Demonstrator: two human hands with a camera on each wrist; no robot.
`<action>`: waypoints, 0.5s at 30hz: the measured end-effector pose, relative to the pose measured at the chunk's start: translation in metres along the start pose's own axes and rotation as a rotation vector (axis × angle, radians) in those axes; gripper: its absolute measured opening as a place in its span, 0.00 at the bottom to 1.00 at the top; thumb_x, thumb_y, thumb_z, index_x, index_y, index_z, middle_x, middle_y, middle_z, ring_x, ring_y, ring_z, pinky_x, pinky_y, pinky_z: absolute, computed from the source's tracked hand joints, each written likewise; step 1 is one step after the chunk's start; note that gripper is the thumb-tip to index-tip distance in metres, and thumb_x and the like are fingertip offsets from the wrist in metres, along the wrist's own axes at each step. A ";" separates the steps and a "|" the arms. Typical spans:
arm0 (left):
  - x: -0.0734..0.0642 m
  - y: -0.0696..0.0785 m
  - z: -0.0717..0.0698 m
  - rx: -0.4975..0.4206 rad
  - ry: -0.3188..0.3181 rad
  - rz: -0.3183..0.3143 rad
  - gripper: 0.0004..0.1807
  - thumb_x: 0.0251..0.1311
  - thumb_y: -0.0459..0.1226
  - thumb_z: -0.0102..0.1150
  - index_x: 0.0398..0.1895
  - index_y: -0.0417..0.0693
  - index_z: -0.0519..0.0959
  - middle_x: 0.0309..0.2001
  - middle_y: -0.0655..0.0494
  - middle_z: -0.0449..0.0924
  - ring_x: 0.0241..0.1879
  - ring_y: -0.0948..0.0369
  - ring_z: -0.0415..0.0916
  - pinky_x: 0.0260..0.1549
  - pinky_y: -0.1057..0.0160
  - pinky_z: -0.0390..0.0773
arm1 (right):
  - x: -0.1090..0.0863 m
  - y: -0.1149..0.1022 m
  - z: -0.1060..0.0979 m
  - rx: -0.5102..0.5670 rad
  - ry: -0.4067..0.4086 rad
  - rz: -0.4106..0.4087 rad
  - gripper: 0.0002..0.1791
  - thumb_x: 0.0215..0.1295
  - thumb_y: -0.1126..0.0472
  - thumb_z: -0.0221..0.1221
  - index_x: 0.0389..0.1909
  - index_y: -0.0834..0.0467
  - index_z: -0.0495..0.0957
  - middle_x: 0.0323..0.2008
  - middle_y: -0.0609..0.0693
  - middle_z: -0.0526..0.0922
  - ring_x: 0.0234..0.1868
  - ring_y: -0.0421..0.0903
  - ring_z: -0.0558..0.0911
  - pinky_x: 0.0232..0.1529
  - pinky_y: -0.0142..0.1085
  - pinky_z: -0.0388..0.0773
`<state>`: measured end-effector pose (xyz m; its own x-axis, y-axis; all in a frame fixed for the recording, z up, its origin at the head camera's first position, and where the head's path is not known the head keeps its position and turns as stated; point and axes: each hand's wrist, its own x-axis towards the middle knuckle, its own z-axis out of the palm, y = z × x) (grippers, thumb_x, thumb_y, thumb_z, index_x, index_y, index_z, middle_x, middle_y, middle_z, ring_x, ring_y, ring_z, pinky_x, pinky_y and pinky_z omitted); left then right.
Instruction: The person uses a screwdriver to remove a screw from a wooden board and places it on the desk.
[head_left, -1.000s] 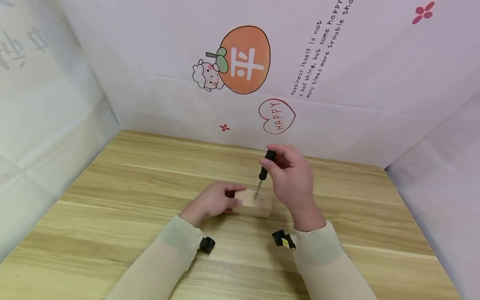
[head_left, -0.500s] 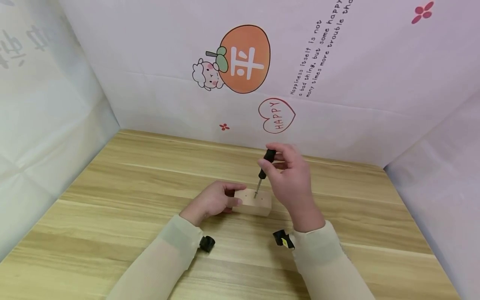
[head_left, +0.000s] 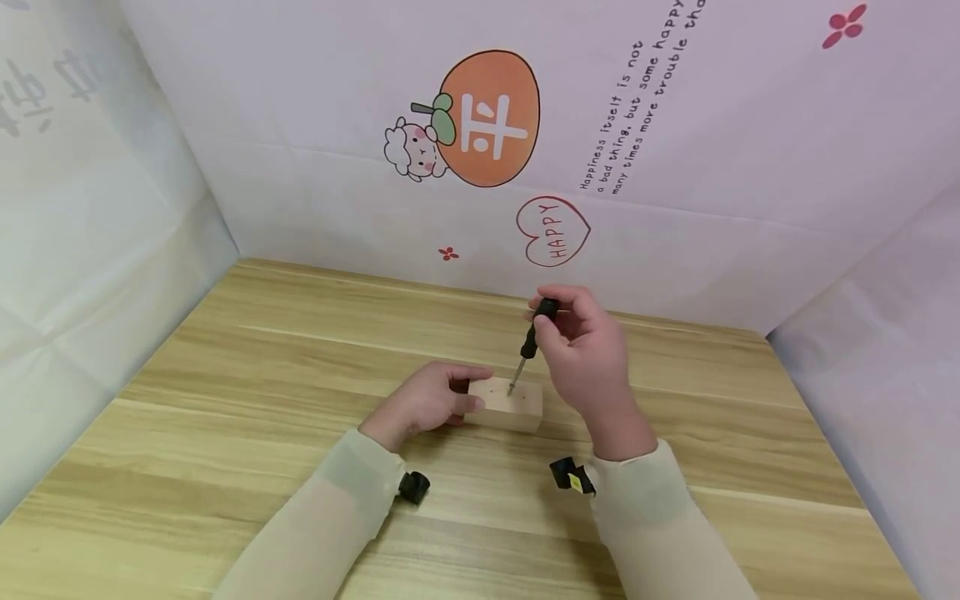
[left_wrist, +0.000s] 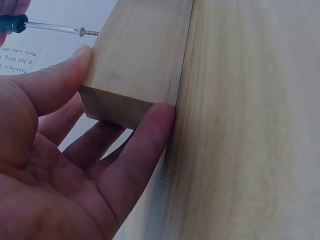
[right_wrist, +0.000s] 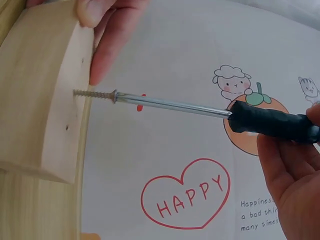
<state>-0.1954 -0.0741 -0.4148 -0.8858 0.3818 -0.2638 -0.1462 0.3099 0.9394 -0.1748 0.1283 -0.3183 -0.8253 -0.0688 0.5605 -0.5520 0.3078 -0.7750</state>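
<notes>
Head view: block [head_left: 508, 408] sits well inside table [head_left: 247, 392] side edges

Block [head_left: 513, 414]: on bench [head_left: 225, 433], left end in left hand [head_left: 431, 400]
Screw [right_wrist: 95, 94]: in block's top, between two holes [right_wrist: 67, 127]
Screwdriver [head_left: 529, 343]: on screw, handle [right_wrist: 272, 121] in right hand [head_left: 588, 358]
Backdrop [head_left: 322, 208]: behind bench

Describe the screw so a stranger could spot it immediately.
On the table, the left hand holds a pale wooden block. The screw meets its top face between two small holes; threads set it apart from the smooth screwdriver shank above.
</notes>
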 end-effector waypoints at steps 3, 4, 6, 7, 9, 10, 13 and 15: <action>0.000 -0.001 0.000 0.002 0.002 0.005 0.24 0.62 0.32 0.67 0.62 0.57 0.81 0.58 0.52 0.76 0.43 0.57 0.78 0.35 0.58 0.83 | 0.000 0.000 0.003 -0.107 -0.004 -0.042 0.17 0.62 0.72 0.66 0.52 0.62 0.82 0.43 0.52 0.80 0.41 0.49 0.84 0.42 0.36 0.82; -0.001 -0.001 -0.001 0.003 0.002 0.008 0.24 0.62 0.32 0.67 0.62 0.57 0.81 0.58 0.52 0.76 0.43 0.57 0.78 0.36 0.57 0.83 | 0.000 -0.001 0.004 -0.134 0.000 -0.046 0.18 0.61 0.70 0.68 0.53 0.60 0.83 0.42 0.52 0.79 0.41 0.48 0.83 0.42 0.36 0.82; -0.001 -0.001 0.000 0.005 0.003 0.011 0.24 0.62 0.32 0.67 0.62 0.57 0.81 0.58 0.52 0.76 0.44 0.57 0.78 0.36 0.58 0.83 | 0.000 -0.001 0.005 -0.177 0.012 -0.044 0.20 0.59 0.67 0.71 0.53 0.58 0.84 0.40 0.51 0.77 0.40 0.46 0.82 0.42 0.34 0.81; -0.001 -0.001 0.000 0.007 0.003 0.010 0.24 0.62 0.32 0.67 0.62 0.57 0.81 0.58 0.52 0.76 0.44 0.57 0.78 0.36 0.58 0.83 | 0.000 -0.001 0.005 -0.188 0.022 -0.037 0.20 0.58 0.66 0.72 0.53 0.58 0.84 0.39 0.51 0.77 0.39 0.45 0.82 0.41 0.33 0.81; -0.001 0.000 0.000 0.008 0.001 0.006 0.24 0.62 0.32 0.67 0.62 0.57 0.81 0.59 0.52 0.75 0.44 0.57 0.78 0.36 0.58 0.83 | -0.001 -0.001 0.005 -0.182 0.036 -0.023 0.22 0.60 0.67 0.70 0.56 0.56 0.83 0.38 0.51 0.78 0.38 0.44 0.82 0.40 0.31 0.80; -0.001 0.000 0.000 0.011 0.001 0.005 0.24 0.62 0.32 0.67 0.62 0.57 0.81 0.59 0.51 0.75 0.44 0.57 0.78 0.36 0.58 0.83 | -0.001 -0.001 0.004 -0.168 0.035 -0.017 0.24 0.60 0.68 0.70 0.59 0.56 0.81 0.39 0.50 0.79 0.38 0.43 0.83 0.40 0.31 0.80; -0.001 0.001 0.000 0.026 0.002 0.000 0.24 0.62 0.32 0.67 0.62 0.57 0.81 0.60 0.51 0.75 0.44 0.57 0.78 0.35 0.58 0.83 | -0.002 0.000 0.003 -0.090 0.005 -0.013 0.28 0.64 0.72 0.65 0.64 0.57 0.74 0.43 0.52 0.81 0.41 0.46 0.84 0.42 0.31 0.80; 0.000 0.000 0.000 0.032 0.004 0.000 0.24 0.62 0.33 0.67 0.62 0.57 0.81 0.60 0.51 0.75 0.44 0.57 0.78 0.35 0.58 0.83 | -0.002 0.002 0.003 -0.046 -0.025 -0.027 0.25 0.66 0.74 0.62 0.63 0.59 0.72 0.46 0.55 0.82 0.43 0.48 0.85 0.44 0.33 0.81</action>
<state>-0.1952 -0.0744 -0.4142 -0.8873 0.3787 -0.2633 -0.1324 0.3377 0.9319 -0.1744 0.1262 -0.3216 -0.8131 -0.1009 0.5734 -0.5687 0.3483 -0.7451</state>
